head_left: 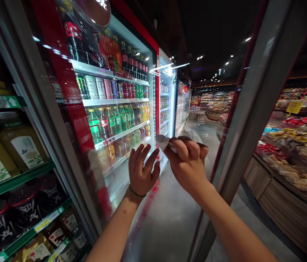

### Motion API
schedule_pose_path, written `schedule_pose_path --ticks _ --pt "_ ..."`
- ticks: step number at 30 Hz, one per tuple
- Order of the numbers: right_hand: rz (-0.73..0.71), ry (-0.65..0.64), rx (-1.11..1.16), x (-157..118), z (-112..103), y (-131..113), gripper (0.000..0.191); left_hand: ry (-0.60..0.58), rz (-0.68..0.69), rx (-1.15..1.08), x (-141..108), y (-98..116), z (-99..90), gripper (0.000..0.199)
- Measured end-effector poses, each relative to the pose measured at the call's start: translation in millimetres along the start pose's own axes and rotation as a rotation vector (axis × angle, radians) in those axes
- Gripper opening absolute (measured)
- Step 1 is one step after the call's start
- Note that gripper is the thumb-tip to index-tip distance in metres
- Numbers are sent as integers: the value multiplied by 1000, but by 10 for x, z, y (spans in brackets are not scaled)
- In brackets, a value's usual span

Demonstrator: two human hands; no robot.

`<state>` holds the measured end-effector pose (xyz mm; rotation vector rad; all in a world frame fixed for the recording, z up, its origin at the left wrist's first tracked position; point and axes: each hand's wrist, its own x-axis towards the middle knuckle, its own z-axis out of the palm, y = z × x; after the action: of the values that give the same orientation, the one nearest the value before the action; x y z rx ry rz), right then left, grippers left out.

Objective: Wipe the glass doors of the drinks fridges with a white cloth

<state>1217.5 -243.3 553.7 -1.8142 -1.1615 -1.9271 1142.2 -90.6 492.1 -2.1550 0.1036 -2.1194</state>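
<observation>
A large glass door [166,203] in a grey metal frame stands open across the middle of the view. My left hand [143,171], with a dark band at the wrist, is raised before the glass with its fingers spread and nothing in them. To its right, my right hand [187,160] is closed around a crumpled white cloth or tissue [163,142], held close to the glass. The cloth's edge sticks out to the left of the fingers. Whether it touches the pane cannot be made out.
At the left, green-edged shelves [19,178] hold juice bottles and jars. Beyond or reflected in the glass is a red-framed drinks cooler [115,102] with cans and bottles. A wood-sided display bin [275,196] with packaged goods stands at the right.
</observation>
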Motion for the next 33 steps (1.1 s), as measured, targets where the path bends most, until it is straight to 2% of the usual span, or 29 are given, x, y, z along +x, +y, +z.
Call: schedule_pose_path --ticks 2,5,7,10,15,18,23,27,31,33 --pt "-6 2 -7 -4 -3 6 32 -17 -8 10 16 -22 -32 43" --pt "89 11 -57 -13 1 18 34 -6 -67 53 51 -85 -87 43" --pt "75 -20 -59 -19 9 3 37 7 -89 71 71 -138 -114 44" --pt "17 -37 -11 -24 22 -40 38 6 -54 86 80 -214 -130 44" --pt "83 16 -2 15 29 -80 36 25 -2 113 41 -301 -113 45" --pt "29 5 13 29 22 -50 30 41 8 118 16 -325 -102 45" --pt "121 24 -29 32 27 0 37 54 -11 109 -7 -341 -97 47" --pt "9 -5 9 34 24 -42 33 42 -18 114 -18 -343 -93 49" --pt "85 9 -7 28 21 -76 35 44 -15 109 -24 -335 -91 50" --pt "67 -10 11 19 30 -89 34 46 -21 110 -26 -332 -90 51"
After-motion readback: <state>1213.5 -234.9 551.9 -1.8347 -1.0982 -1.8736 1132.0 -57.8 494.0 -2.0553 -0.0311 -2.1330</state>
